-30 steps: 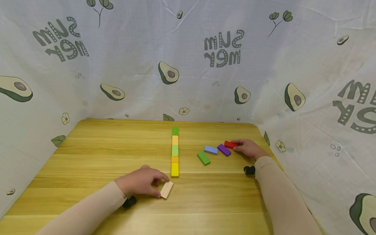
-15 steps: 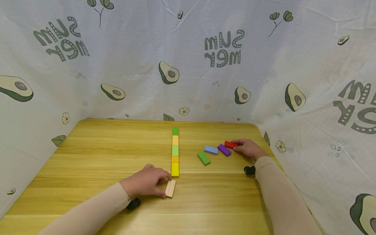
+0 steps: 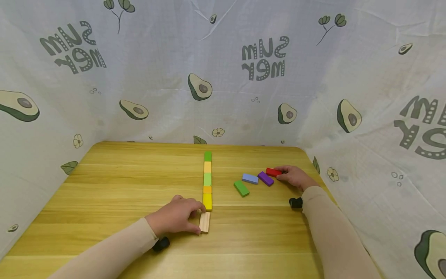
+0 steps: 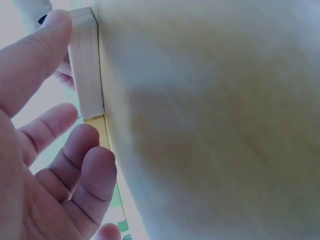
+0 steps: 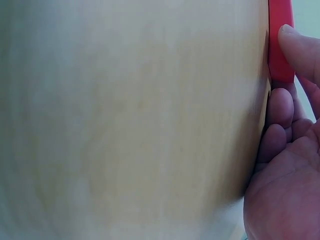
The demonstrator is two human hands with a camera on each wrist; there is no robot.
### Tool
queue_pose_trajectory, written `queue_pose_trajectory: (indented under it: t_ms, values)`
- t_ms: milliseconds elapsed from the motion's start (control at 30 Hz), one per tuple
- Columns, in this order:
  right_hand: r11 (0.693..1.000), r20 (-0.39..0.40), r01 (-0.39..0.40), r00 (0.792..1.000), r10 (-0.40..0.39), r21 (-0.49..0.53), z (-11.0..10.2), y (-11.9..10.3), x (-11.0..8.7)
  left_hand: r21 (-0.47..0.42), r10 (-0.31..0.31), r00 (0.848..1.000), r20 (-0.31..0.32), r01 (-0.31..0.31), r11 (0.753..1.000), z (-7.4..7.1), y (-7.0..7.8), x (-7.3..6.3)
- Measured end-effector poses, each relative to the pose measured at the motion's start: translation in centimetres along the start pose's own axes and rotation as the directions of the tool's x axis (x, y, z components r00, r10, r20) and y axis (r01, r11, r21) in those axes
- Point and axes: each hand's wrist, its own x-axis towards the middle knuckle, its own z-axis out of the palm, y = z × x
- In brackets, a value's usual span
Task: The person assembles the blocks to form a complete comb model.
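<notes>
At the near end of a row of coloured blocks (image 3: 208,178), my left hand (image 3: 181,217) holds a plain wooden block (image 3: 204,222) by its left side. The thumb (image 4: 57,30) lies on that block in the left wrist view, while several other fingers stay off it, loosely curled. The block lies nearly in line with the row, close to its yellow block (image 3: 207,202). Farther right, my right hand (image 3: 294,176) grips a red block (image 3: 273,172) by its right end. In the right wrist view its thumb (image 5: 300,47) presses the red block's side.
Left of the red block lie a purple block (image 3: 266,178), a blue block (image 3: 250,178) and a green block (image 3: 241,188), all at different angles. The wooden table (image 3: 139,174) ends at the back against a printed cloth (image 3: 156,77), which also hangs at both sides.
My left hand has moved slightly right and away from me with the wooden block, which has turned from slanted to almost straight with the row. My right hand stays at the red block.
</notes>
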Motion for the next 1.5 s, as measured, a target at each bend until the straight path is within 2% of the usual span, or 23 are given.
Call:
queue_pose_trajectory:
  t_ms: [633,1067,1500]
  values:
    - [1.000,0.000,-0.011,1.000,0.011,-0.009,0.14,-0.06,-0.12,-0.010,-0.014,1.000,-0.023,0.014,1.000,0.51,0.37,0.55]
    - [0.995,-0.001,0.010,1.000,-0.010,-0.095,0.07,-0.38,-0.44,-0.032,-0.020,1.000,-0.016,0.020,0.999,0.42,0.54,0.58]
    - [0.996,-0.006,0.016,1.000,-0.017,-0.083,-0.20,-0.28,-0.35,-0.080,-0.042,0.999,-0.012,0.041,0.996,0.27,0.33,0.67]
